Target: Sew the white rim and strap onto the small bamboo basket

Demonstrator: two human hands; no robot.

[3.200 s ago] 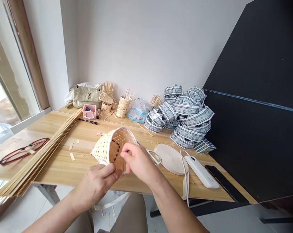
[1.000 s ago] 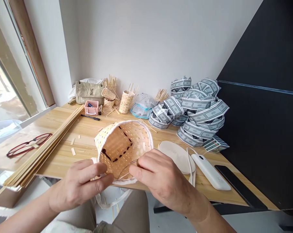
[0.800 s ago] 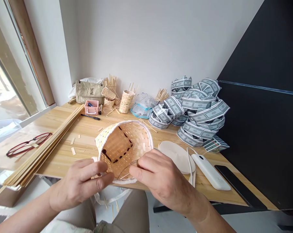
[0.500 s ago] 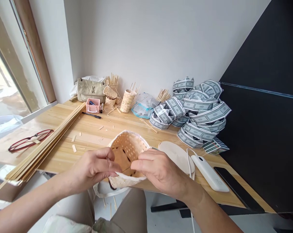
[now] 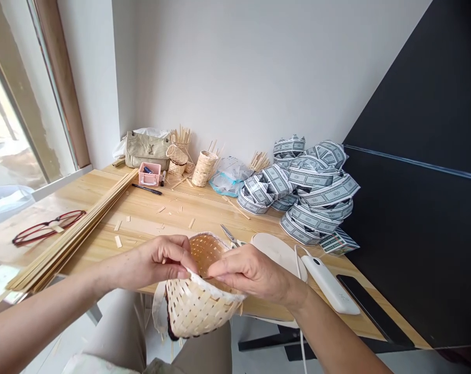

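The person's left hand (image 5: pixel 157 258) and right hand (image 5: pixel 251 272) pinch the white-bound rim (image 5: pixel 208 279) of a woven bamboo basket (image 5: pixel 198 309), held just off the table's (image 5: pixel 142 215) front edge. The weave looks finished, and the rim is bound wherever it shows. Beyond lie scissors (image 5: pixel 228 235), and farther left a bundle of bamboo strips (image 5: pixel 74 239).
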